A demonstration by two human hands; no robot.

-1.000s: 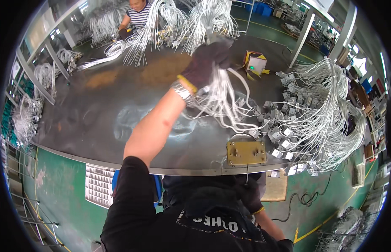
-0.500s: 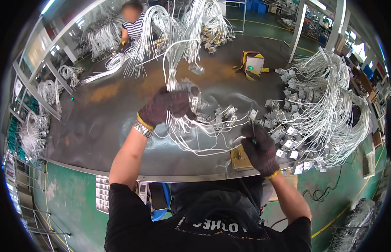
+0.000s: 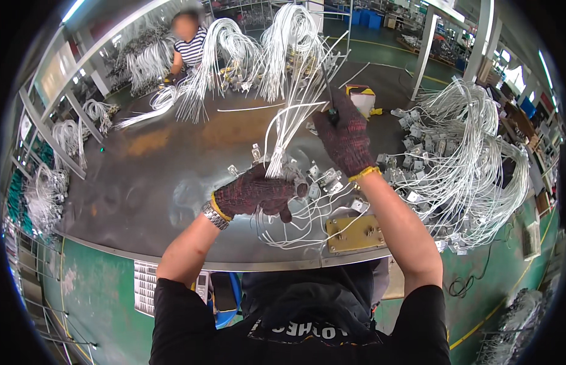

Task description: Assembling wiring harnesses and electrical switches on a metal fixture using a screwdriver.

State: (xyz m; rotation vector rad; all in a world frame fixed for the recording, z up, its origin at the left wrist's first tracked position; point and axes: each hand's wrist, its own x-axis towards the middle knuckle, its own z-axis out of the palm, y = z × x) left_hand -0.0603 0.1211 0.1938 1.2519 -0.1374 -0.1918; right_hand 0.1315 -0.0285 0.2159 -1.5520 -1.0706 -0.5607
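Note:
My left hand (image 3: 252, 191), in a dark knit glove, is closed round a bundle of white wires (image 3: 286, 137). The wires fan out up and to the right; their lower lengths loop below the hand. Small metal-and-white connectors (image 3: 325, 179) on the wire ends lie right of it. My gloved right hand (image 3: 344, 137) is raised beside the upper part of the bundle, closed on a screwdriver-like tool (image 3: 327, 85) whose thin dark shaft points up. The glove hides most of its handle.
A brass-coloured plate fixture (image 3: 356, 234) sits at the near edge of the metal table (image 3: 143, 201). Right lies a big heap of connector-ended wires (image 3: 465, 140). At the back are hanging wire bundles (image 3: 225, 58), a small box (image 3: 362, 97) and a person (image 3: 189, 45).
My right hand has swung up and away from the near connectors to beside the bundle's top. My left hand has moved slightly nearer and right, tilting the bundle to the right.

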